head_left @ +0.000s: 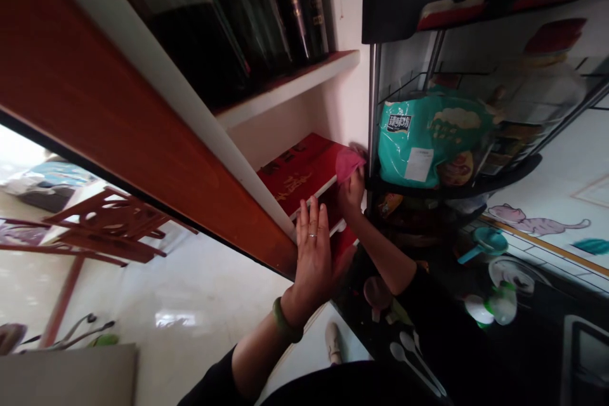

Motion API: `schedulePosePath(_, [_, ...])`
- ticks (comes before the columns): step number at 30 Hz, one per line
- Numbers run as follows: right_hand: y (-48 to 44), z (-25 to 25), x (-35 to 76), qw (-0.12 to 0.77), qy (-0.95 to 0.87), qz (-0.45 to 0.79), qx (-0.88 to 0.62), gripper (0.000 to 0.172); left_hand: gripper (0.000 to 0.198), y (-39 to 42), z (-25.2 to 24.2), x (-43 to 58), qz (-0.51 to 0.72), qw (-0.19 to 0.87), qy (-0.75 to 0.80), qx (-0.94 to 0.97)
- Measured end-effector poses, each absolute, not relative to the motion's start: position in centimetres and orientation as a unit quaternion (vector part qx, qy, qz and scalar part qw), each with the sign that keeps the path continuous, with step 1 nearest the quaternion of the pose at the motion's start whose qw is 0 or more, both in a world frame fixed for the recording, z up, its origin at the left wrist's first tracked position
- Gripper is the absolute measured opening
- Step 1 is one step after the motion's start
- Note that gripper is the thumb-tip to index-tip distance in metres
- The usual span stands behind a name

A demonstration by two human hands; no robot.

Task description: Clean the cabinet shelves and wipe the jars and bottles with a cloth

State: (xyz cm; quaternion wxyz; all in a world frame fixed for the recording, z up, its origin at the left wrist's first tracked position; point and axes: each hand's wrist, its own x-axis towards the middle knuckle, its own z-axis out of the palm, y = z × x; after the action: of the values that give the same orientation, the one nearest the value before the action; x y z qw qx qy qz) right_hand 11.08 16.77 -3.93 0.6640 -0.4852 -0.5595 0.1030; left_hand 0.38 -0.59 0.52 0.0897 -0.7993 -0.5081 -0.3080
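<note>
My left hand (314, 250) lies flat with fingers stretched out against the front edge of a red-brown and white bookshelf (157, 139); a ring is on one finger and a green bangle on the wrist. My right hand (351, 193) is closed on a pink cloth (348, 162), pressing it on a red box (299, 171) that lies on a lower shelf.
Dark books (266, 6) stand on the upper shelf. A black wire rack (457, 184) at right holds a teal snack bag (428, 139) and jars. Bowls and white spoons (413, 355) lie below. A red wooden chair (109, 222) stands at left on the white floor.
</note>
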Motion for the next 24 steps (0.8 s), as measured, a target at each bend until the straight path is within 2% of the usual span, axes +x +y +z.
schedulePosePath(2, [17.1,-1.3,12.1,0.66,-0.58,0.1,-0.468,0.056,0.092,0.2,0.4,0.5,-0.285,0.115,-0.53,-0.79])
schedulePosePath(4, [17.1,1.5,12.5,0.604,-0.678,0.084,-0.41,0.05,0.09,1.2,0.5,0.7,-0.254,0.134,-0.546,-0.787])
schedulePosePath(8, [18.8,5.5,12.6,0.341,-0.896,0.088,-0.27,0.032,0.084,2.6,1.6,1.3,-0.186,0.137,-0.593,-0.771])
schedulePosePath(10, [21.0,6.2,12.6,0.259,-0.931,0.097,-0.239,0.022,0.085,2.9,2.3,1.7,-0.156,0.136,-0.606,-0.768])
schedulePosePath(12, [23.3,6.5,12.2,0.239,-0.93,0.091,-0.264,0.017,0.087,3.0,2.8,1.8,-0.14,0.134,-0.605,-0.772])
schedulePosePath(14, [24.9,6.7,11.3,0.243,-0.91,0.078,-0.326,0.019,0.087,3.0,3.2,1.7,-0.158,0.126,-0.599,-0.775])
schedulePosePath(18, [24.8,6.7,10.0,0.225,-0.911,0.111,-0.326,0.031,0.088,3.7,3.2,1.2,-0.281,0.092,-0.574,-0.764])
schedulePosePath(21, [24.0,6.6,11.0,0.198,-0.932,0.125,-0.276,0.025,0.095,4.8,3.1,1.4,-0.323,0.078,-0.567,-0.754])
schedulePosePath(24, [24.9,6.9,11.6,0.226,-0.905,0.101,-0.345,0.021,0.095,5.6,3.2,1.8,-0.303,0.086,-0.573,-0.757])
